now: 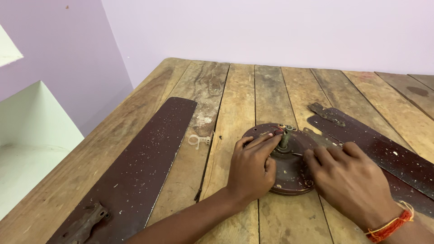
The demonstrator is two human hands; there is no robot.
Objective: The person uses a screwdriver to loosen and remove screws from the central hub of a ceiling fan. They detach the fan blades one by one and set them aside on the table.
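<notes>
Nearest the camera, both hands rest on the fan motor housing (289, 158), a round dark-brown disc lying flat on the wooden table (235, 99), close to the middle of its near edge. The left hand (251, 169) lies palm-down over the disc's left half, fingers curled loosely and the fingertips (271, 138) touching the area beside the short upright shaft (284, 139); it grips nothing that can be seen. The right hand (348, 178) (a red-orange thread bracelet (391, 226) on its wrist) presses on the disc's right side with the fingers bent; whether it pinches anything small there I cannot tell.

The job looks well along as a strip-down: the housing carries no blades. One fan blade (140, 167) lies loose along the left edge, its metal bracket (86, 221) at the near-left corner. A second blade (384, 158) lies just right of the housing, partly under the right hand. The shaft and its small fittings are still in place.

A small clear plastic clip (198, 140) sits between the left blade and the housing. Farther back, the table runs bare to the far edge at the lilac wall (271, 31), leaving plenty of room.
</notes>
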